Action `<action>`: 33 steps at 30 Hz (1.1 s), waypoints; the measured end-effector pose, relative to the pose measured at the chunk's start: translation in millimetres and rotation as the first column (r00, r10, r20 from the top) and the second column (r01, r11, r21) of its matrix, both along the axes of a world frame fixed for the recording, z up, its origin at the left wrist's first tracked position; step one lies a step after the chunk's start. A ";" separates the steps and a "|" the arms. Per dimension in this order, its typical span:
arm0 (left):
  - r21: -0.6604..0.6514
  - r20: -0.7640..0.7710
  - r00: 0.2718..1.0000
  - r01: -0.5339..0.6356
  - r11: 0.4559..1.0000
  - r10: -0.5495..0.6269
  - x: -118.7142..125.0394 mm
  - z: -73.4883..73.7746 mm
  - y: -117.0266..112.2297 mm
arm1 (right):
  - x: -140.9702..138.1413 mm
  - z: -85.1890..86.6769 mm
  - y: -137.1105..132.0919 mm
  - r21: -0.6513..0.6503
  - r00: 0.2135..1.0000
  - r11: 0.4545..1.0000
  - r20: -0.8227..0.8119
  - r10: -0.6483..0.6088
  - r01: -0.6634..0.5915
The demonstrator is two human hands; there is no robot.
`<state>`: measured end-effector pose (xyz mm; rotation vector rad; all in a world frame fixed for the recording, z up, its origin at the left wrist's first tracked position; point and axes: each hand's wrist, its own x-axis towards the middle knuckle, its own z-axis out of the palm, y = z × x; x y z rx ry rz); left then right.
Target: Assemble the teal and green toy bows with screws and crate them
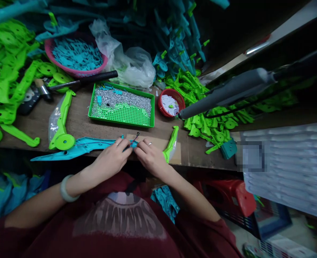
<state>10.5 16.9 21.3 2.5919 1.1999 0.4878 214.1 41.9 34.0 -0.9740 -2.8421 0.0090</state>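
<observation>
A long blue plastic shell lies along the front edge of the bench, with a bright green arm and round disc at its left part. Thin dark and reddish wires run in the shell and rise to a small connector between my hands. My left hand has its fingers bent closed on the shell beside the wires. Close by, my right hand pinches at the shell's right part, fingertips nearly meeting the left ones. What exactly sits between the fingertips is hidden. Another green arm with a clear piece shows beyond my right hand.
Behind the shell stands a green tray of small screws. A red basket holds white pieces. A grey electric screwdriver hangs at right. A hammer, a pink basin and piles of green parts surround the bench.
</observation>
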 end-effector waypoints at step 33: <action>0.267 -0.055 0.993 -0.083 0.960 0.101 8.2 -8.6 -19.2 | -6.0 31.2 74.4 -0.604 0.972 0.786 -0.236 -0.016 -0.134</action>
